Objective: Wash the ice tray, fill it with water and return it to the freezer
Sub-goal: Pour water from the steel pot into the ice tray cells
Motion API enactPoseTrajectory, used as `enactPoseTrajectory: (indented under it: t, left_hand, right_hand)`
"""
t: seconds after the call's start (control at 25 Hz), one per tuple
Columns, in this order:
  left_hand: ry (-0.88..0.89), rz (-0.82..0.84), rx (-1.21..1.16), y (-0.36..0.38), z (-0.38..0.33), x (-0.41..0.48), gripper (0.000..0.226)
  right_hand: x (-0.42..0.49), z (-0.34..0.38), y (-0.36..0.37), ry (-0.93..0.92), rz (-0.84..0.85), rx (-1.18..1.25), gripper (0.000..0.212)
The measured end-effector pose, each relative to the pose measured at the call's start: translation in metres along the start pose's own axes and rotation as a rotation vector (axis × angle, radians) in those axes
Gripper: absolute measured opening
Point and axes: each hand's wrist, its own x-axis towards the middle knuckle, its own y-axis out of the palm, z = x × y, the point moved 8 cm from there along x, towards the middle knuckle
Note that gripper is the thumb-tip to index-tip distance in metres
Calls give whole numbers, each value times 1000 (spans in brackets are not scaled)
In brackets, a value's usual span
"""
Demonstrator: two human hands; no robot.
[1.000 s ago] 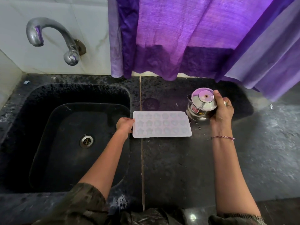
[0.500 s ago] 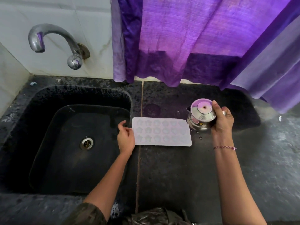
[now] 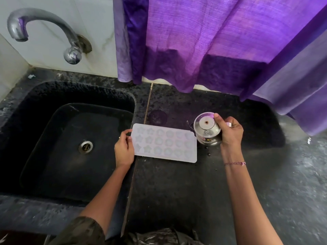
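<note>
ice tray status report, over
Left hand holds ice tray by its left end, flat on counter. Right hand grips steel kettle beside tray's right end. Nothing blocks the tray.

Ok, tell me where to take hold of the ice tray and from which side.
Grip the ice tray by the flat rim of its short left end, coming from the sink side. It lies flat, the left hand holds it there, and the steel pot crowds the right end.
</note>
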Motion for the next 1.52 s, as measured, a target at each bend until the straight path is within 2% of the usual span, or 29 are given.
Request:
enactPoseTrajectory:
  t: [0.32, 0.8, 1.52]
  left_hand:
    - [14, 30, 19, 2, 1, 1, 29]
    - [11, 37, 11, 1, 1, 2, 30]
    - [1, 39, 29, 1, 1, 3, 32]
  right_hand:
    - [-2, 9, 9, -63, 29, -165, 52]
    - [-11, 29, 12, -134, -39, -163, 53]
    - [-15, 27, -2, -28, -146, 212, 51]
